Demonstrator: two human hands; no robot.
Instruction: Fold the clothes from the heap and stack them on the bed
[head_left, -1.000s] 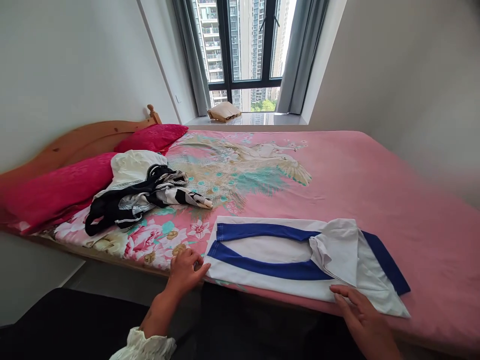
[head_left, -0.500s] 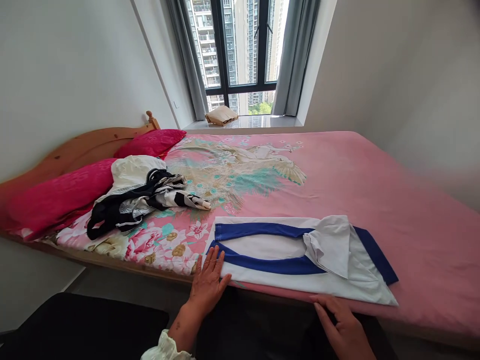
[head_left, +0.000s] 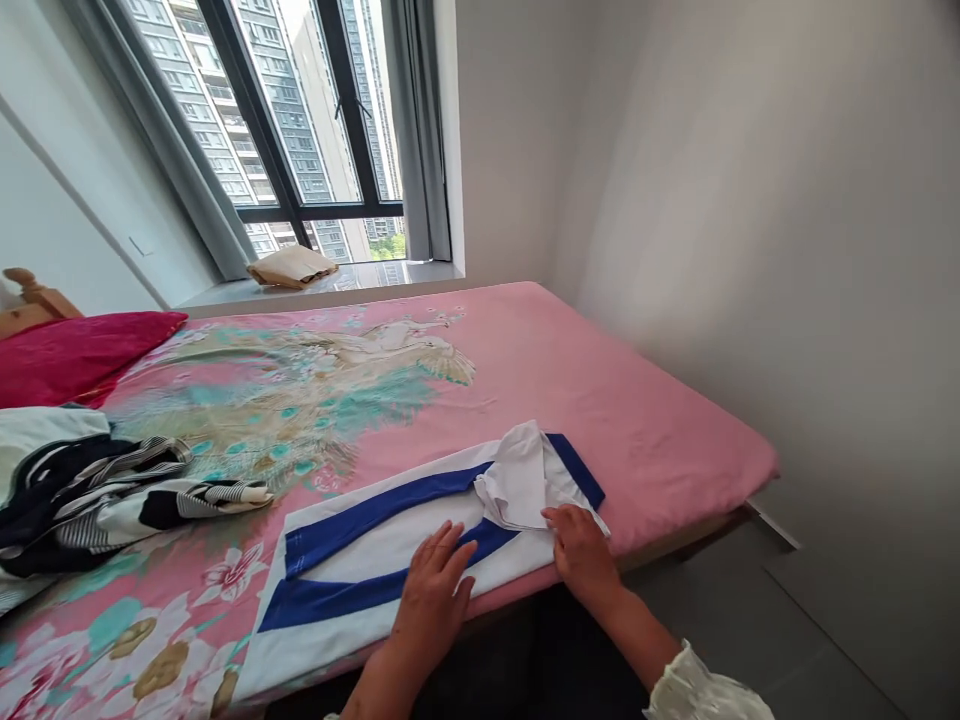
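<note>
A folded white garment with blue bands lies near the front edge of the bed, with a loose white flap towards its right end. My left hand rests over the lower blue band and the front white border, its fingers stretched out. At the garment's right part is my right hand. Its fingertips touch the fabric by the lower corner of the flap, with the forefinger and thumb slightly apart. Part of the garment's front edge is hidden under both hands.
Black, white and striped clothes lie heaped on the left of the pink flowered bedsheet. Behind them is a red pillow. A beige folded bundle sits on the windowsill. Grey floor shows beyond the bed's right edge.
My view has turned right. My left hand has shifted right from the garment's left end to its middle. My right hand has come up from the bed's edge onto the garment.
</note>
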